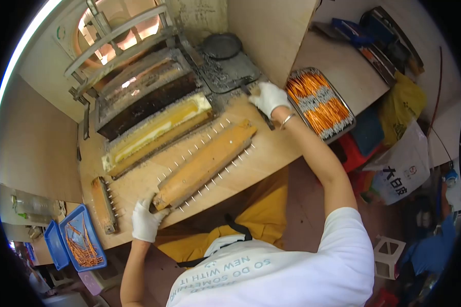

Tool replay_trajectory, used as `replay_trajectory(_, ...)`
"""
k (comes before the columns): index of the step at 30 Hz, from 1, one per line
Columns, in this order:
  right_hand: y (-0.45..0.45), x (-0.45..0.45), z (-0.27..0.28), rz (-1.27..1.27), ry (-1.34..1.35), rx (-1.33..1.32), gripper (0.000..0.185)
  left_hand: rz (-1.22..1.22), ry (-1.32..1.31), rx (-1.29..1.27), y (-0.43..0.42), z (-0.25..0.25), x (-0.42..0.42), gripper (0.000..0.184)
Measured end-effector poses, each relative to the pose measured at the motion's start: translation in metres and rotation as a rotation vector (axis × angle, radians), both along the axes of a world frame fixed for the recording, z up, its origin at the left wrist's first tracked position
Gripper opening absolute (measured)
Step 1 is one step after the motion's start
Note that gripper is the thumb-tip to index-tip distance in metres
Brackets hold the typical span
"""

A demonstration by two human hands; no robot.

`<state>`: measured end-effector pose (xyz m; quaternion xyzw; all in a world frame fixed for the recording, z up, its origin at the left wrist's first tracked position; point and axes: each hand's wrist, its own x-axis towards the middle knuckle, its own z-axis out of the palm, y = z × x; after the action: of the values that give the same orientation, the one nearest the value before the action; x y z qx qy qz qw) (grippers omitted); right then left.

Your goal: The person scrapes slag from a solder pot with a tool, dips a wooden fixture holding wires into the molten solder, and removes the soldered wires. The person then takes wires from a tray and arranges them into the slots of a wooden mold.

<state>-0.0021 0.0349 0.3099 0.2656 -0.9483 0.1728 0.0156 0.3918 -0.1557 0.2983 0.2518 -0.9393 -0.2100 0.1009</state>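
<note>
A long wooden bar (205, 166) lies slantwise on the table, with metal pins sticking out along both long sides. At its near left end is my left hand (146, 221), in a white glove, with thumb and fingers closed around the end. My right hand (270, 100), also gloved, is past the bar's far end and closed on a dark flat metal strip (267, 121); the strip's exact kind is unclear. A shorter wooden bar with pins (104, 204) lies to the left of my left hand.
Behind the bar stand a yellow-lined trough (159, 134) and a dark metal tank (143, 89) with a frame. A grey tray (230, 74) carries a round black dish (222, 46). Orange wire pieces with grey ends fill a metal tray (349, 122); copper-coloured pieces lie in a blue tray (101, 240).
</note>
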Motion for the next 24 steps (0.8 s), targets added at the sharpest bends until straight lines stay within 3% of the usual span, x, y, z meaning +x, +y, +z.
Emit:
replay_trajectory(5, -0.007, -0.005, -0.012, -0.004, -0.071, -0.002, 0.030, 0.001, 0.024, -0.062, 0.001, -0.011, 0.004, 0.055)
replay_trajectory(8, -0.008, -0.019, -0.020, -0.023, 0.069, 0.048, 0.027, 0.018, 0.027, -0.051, 0.014, -0.005, -0.006, 0.053)
replay_trajectory(13, -0.019, 0.002, 0.031, -0.010, 0.127, 0.163, 0.021, 0.011, 0.072, 0.002, 0.034, -0.011, -0.026, 0.047)
replay_trajectory(16, -0.039, 0.033, 0.051, 0.225, 0.284, -0.070, 0.030, 0.002, 0.095, 0.092, 0.046, -0.004, -0.021, 0.050)
replay_trajectory(18, -0.058, 0.092, 0.088, 0.315, 0.060, -0.103, 0.028, -0.017, 0.265, 0.020, 0.036, -0.009, -0.002, 0.054)
replay_trajectory(20, -0.063, 0.115, 0.081, 0.677, 0.046, -0.294, 0.025, 0.150, 0.341, -0.234, -0.002, -0.007, 0.035, 0.036)
replay_trajectory(21, -0.071, 0.143, 0.097, 0.764, -0.081, -0.232, 0.022, 0.337, 0.344, -0.377, -0.013, 0.021, 0.056, 0.026)
replay_trajectory(22, -0.079, 0.159, 0.093, 0.952, -0.072, -0.296, 0.021, 0.575, 0.539, -0.337, -0.033, 0.004, 0.079, 0.021)
replay_trajectory(24, -0.101, 0.202, 0.093, 1.055, -0.176, -0.105, 0.020, 0.849, 0.529, -0.398, -0.054, 0.001, 0.115, 0.019)
